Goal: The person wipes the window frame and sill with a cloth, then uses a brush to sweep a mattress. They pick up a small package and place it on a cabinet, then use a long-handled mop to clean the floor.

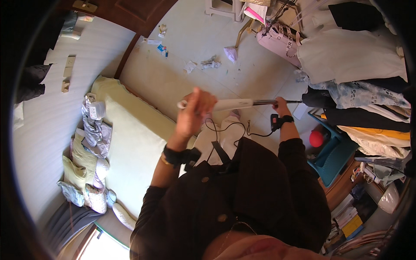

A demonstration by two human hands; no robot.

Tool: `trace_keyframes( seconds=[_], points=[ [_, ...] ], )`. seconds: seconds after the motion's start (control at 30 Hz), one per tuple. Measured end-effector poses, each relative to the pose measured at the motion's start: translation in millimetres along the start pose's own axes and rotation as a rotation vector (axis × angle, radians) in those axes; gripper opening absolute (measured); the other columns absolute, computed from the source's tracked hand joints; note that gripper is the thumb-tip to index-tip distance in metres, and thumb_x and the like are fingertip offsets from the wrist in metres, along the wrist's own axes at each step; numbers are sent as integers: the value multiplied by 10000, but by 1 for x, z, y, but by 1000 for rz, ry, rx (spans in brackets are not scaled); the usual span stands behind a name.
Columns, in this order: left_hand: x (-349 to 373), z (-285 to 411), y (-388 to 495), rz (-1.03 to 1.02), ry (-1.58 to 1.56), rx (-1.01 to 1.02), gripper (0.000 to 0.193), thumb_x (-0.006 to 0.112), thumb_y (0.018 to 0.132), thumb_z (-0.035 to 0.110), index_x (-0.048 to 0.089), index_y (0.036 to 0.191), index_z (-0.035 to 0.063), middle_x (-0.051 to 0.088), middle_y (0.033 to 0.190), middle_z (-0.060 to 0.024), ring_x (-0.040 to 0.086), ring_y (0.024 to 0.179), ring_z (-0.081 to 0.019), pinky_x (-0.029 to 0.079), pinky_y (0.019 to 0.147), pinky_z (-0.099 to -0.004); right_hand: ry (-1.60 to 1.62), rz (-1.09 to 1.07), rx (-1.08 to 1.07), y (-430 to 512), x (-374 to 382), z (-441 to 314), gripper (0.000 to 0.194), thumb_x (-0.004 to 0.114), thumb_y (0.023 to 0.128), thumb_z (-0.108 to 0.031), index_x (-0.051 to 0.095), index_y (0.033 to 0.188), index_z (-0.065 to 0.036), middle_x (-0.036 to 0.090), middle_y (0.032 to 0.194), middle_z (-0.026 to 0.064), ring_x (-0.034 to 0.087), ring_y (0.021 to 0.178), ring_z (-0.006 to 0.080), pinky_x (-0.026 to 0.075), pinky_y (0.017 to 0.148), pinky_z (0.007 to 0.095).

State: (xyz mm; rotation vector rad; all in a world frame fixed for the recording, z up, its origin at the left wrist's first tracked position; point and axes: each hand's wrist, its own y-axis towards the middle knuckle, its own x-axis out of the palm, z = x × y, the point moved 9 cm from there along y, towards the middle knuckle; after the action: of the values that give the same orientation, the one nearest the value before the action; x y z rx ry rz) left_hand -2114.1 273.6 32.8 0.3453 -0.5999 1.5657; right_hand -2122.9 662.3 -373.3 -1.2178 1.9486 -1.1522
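Note:
A long pole with a white grip and a shiny metal shaft runs roughly level across my front. Around its white end, at the left, my left hand is closed, thumb pointing up. My right hand grips the thinner metal part farther along. Past that hand the shaft reaches toward the hanging clothes, and I cannot make out what is at its far end. Both wrists wear black straps with small devices, and a black cable hangs loosely in front of my legs.
Paper scraps, crumpled litter and a lilac plastic bag lie on the tiled floor. A bed borders my left. On the right are hanging clothes, a teal chair and a red ball. A pink bag stands ahead.

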Motion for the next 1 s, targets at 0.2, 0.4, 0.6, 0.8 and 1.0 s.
trace_keyframes(
  seconds=[0.2, 0.4, 0.6, 0.8, 1.0],
  points=[
    [-52, 49, -54, 210, 35, 69, 487, 271, 992, 293, 298, 529, 143, 259, 429, 19, 311, 472, -136, 390, 687, -335, -89, 52, 20, -10, 67, 51, 155, 481, 827, -209, 417, 815, -68, 481, 606, 104, 446, 422, 219, 317, 349, 338],
    [-69, 103, -108, 337, 17, 197, 468, 253, 994, 291, 294, 550, 152, 250, 428, 30, 285, 467, -126, 352, 690, -318, -301, -210, -174, -30, 158, 62, 138, 440, 853, -124, 391, 927, -19, 444, 596, 97, 418, 438, 198, 310, 358, 318],
    [-71, 145, -175, 453, 51, 324, 471, 245, 999, 295, 288, 548, 165, 249, 429, 30, 257, 464, -115, 319, 664, -301, -336, -211, -50, -88, 237, 81, 511, 420, 841, -91, 24, 1107, 92, 409, 521, 93, 358, 351, 181, 250, 316, 320],
    [-62, 176, -244, 541, 60, 452, 483, 215, 1001, 305, 265, 542, 164, 229, 421, 22, 217, 455, -117, 297, 639, -300, -923, -713, -485, -175, 325, 98, 237, 417, 821, -86, 505, 653, 56, 367, 440, 70, 344, 332, 175, 290, 311, 352],
    [-50, 252, -309, 616, 222, 682, 440, 220, 999, 341, 296, 603, 163, 237, 407, 34, 148, 372, -69, 214, 478, -252, -486, -702, 106, -252, 358, 171, 534, 409, 898, -154, 26, 1147, 122, 468, 540, 154, 448, 353, 228, 455, 363, 377]
  ],
)
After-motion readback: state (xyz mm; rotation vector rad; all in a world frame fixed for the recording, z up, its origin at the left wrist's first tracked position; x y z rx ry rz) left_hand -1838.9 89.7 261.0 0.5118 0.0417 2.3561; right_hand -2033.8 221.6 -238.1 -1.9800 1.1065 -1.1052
